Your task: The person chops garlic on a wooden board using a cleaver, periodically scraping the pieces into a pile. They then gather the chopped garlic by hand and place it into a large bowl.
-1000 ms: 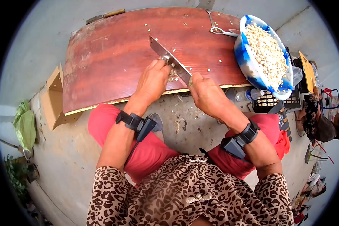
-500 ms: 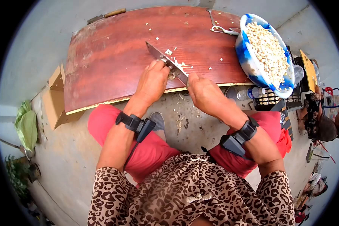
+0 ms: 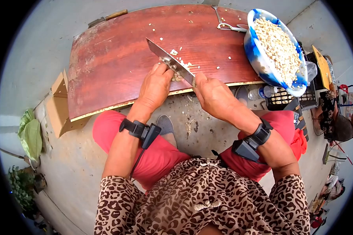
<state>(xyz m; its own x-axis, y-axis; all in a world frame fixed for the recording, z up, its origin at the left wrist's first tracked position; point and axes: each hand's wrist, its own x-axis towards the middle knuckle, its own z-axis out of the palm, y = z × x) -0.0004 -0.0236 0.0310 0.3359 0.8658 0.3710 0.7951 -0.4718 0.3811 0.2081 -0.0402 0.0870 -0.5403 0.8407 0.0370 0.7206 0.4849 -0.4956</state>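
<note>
Gripping the knife (image 3: 166,57) firmly in the right hand (image 3: 217,96), with the handle hidden inside closed fingers. Slanting the blade from there toward the far left, broad and upright over the near side of the table (image 3: 113,62). Keeping the left hand (image 3: 155,86) narrow, with bent fingers close to the near face of the blade. Cannot tell whether anything is pinched beneath those fingertips. Just beside them, under and along the blade, a cluster of pale bits (image 3: 177,77). Beyond the blade, more of the same, scattered loosely over the red top.

Wearing a black band on each wrist. At the right end of the table, a blue and white bowl (image 3: 256,60), tilted in view and heaped with pale pieces (image 3: 276,49). Near its far left side, a white-handled peeler (image 3: 233,28), with a metal tool (image 3: 216,13) just beyond. Along the far left edge, a tool with a wooden handle (image 3: 116,14).

Lower down, past the table's left end, an open carton (image 3: 59,107). Below the bowl, a clear bottle (image 3: 259,93) beside a black crate (image 3: 288,102). Farther out on the left, a green bag (image 3: 30,137) above a leafy plant (image 3: 21,186).
</note>
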